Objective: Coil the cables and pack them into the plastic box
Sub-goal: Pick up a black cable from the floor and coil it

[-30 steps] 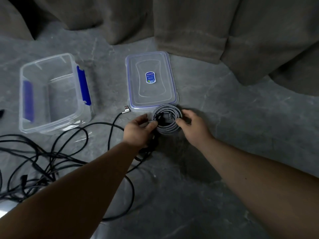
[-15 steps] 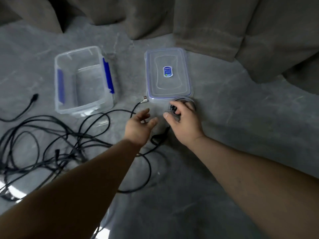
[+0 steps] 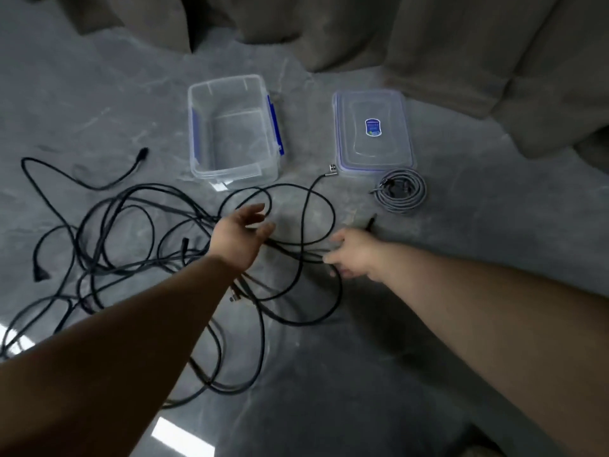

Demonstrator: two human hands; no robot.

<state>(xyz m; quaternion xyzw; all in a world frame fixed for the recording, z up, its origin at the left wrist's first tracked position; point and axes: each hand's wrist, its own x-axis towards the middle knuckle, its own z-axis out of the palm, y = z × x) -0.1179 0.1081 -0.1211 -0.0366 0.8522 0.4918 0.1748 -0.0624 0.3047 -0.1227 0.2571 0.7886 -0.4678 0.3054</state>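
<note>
Black cables (image 3: 171,245) are lying tangled on the floor; left hand (image 3: 242,230) is hovering released, right hand (image 3: 351,255) is reaching with fingers loose, risking knots tightening if pulled.

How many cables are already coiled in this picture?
1. The grey coiled cable lies on the floor just in front of the lid. The black cables remain a loose tangle; none are in the plastic box.

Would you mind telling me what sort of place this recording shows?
Probably an indoor room, with work done on the floor: a polished grey stone-look floor, heavy beige curtains pooling onto it, and a clear plastic box with blue clips set directly on the ground.
</note>
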